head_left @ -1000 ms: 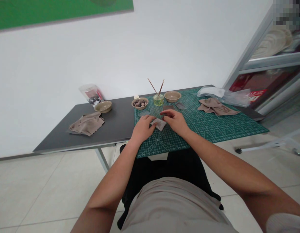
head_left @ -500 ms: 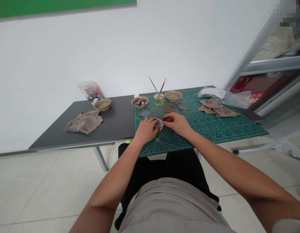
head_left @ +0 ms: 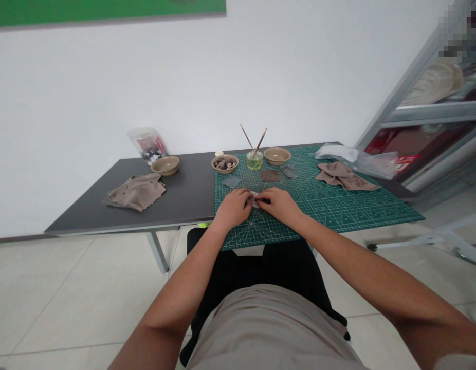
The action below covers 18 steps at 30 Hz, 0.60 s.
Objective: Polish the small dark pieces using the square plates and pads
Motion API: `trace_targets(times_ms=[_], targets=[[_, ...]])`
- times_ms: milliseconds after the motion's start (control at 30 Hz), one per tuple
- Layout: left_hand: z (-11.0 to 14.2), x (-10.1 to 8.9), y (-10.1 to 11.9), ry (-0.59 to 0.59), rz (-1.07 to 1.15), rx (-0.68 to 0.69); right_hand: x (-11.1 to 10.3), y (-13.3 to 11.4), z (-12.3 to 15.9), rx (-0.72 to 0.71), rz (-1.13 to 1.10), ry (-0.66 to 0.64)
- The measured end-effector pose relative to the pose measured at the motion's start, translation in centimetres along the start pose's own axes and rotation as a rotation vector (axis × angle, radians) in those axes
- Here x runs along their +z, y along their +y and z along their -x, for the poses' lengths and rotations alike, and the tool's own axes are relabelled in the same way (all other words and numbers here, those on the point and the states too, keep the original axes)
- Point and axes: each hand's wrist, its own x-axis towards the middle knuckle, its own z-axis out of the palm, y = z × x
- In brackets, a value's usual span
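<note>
Over the green cutting mat (head_left: 353,208), my left hand (head_left: 234,208) pinches one side of a small pale grey sheet (head_left: 255,199). From the other side my right hand (head_left: 283,205) grips it, thumb and fingers together. Fingers cover most of the sheet, so I cannot tell whether anything is wrapped in it. Just beyond my hands lie a thin grey-blue square (head_left: 232,181), a brown square (head_left: 270,176) and a dark grey strip (head_left: 288,171), all flat on the mat.
Behind these stand a bowl of small dark and pinkish lumps (head_left: 225,164), a glass jar of yellowish liquid (head_left: 254,160) with two brushes, and a tan bowl (head_left: 277,156). Brown cloths (head_left: 138,191) lie at both sides. Left are another bowl (head_left: 165,165) and a clear container (head_left: 147,145); right, a plastic bag (head_left: 372,162).
My right hand has come in from hovering beside the sheet and now grips it. My left fingers have closed over it too, and less of the sheet shows. The camera view has shifted slightly.
</note>
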Motion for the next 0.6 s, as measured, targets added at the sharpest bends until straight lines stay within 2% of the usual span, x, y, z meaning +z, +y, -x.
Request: trace_targets(times_ms=[100,267,467,600], targets=[[-0.1,0.2,0.0,-0.015,-0.008,0.007,0.4,-0.4,-0.5,0.031,0.041,-0.011],[-0.1,0.1,0.0,-0.033,-0.045,-0.018,0.7,-1.3,-0.5,-0.016,0.046,-0.029],[-0.1,0.0,0.1,-0.058,-0.082,-0.001,-0.2,-0.3,0.0,-0.032,0.036,-0.047],[-0.1,0.0,0.2,-0.078,-0.148,0.03,0.2,-0.2,-0.8,-0.009,0.058,-0.035]])
